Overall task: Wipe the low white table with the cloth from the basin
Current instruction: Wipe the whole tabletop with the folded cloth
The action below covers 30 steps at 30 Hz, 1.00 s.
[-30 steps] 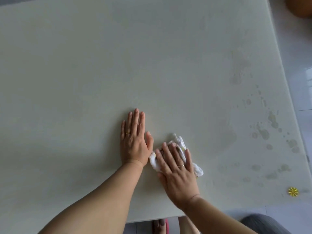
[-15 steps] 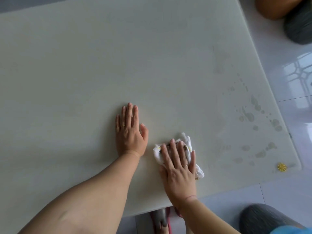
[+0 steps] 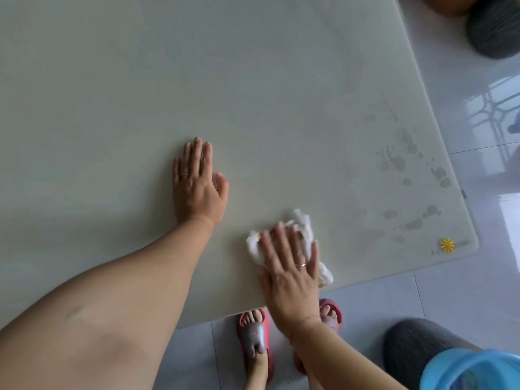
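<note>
The low white table (image 3: 197,66) fills most of the view. My right hand (image 3: 289,266) presses flat on a crumpled white cloth (image 3: 305,223) near the table's front edge; cloth shows beyond the fingertips and at the hand's right side. My left hand (image 3: 197,184) lies flat and empty on the tabletop, to the left of the cloth, fingers together. Wet drops and smears (image 3: 405,164) mark the table's right part. A blue basin (image 3: 472,370) shows at the bottom right corner.
A small yellow flower mark (image 3: 447,245) sits at the table's front right corner. A grey round stool (image 3: 416,347) stands on the tiled floor by the basin, another dark stool (image 3: 492,26) at the top right. My feet in red slippers (image 3: 254,342) stand under the front edge.
My right hand has slid the cloth to the right, away from my left hand. The view has tilted down, showing the floor, my feet and the blue basin.
</note>
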Each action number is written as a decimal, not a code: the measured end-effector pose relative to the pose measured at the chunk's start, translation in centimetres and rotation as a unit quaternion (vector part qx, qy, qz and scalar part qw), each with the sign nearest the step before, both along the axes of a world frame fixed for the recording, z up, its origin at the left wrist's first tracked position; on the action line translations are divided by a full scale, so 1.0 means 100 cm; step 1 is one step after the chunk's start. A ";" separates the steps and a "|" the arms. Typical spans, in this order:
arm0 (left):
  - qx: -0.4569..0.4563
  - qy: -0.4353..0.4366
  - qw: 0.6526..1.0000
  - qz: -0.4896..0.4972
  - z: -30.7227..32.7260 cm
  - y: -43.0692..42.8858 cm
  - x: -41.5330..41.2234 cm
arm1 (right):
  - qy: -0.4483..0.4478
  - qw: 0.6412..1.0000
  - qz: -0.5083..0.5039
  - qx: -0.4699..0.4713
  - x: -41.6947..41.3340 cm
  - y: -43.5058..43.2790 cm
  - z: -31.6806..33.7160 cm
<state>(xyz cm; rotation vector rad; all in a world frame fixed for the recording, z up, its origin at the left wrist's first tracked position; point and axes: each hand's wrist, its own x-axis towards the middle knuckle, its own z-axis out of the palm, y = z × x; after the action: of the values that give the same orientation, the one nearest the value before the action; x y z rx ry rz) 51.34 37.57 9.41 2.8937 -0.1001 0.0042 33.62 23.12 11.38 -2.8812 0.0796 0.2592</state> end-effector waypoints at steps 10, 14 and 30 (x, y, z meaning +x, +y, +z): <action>0.011 -0.011 1.000 0.003 -0.002 -0.001 -0.002 | -0.013 1.000 -0.019 -0.015 -0.003 -0.116 -0.002; 0.026 -0.003 1.000 0.004 -0.001 -0.003 -0.003 | 0.004 0.997 -0.071 0.003 -0.018 -0.062 -0.002; 0.007 0.015 0.998 0.064 0.000 -0.129 -0.005 | 0.033 0.999 -0.027 0.000 -0.014 -0.118 0.003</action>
<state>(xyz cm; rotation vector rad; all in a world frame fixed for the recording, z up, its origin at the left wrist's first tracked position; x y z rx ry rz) 50.87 24.71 9.36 2.9085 0.0925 -0.0172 32.18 11.30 11.69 -2.8649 0.1695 0.3432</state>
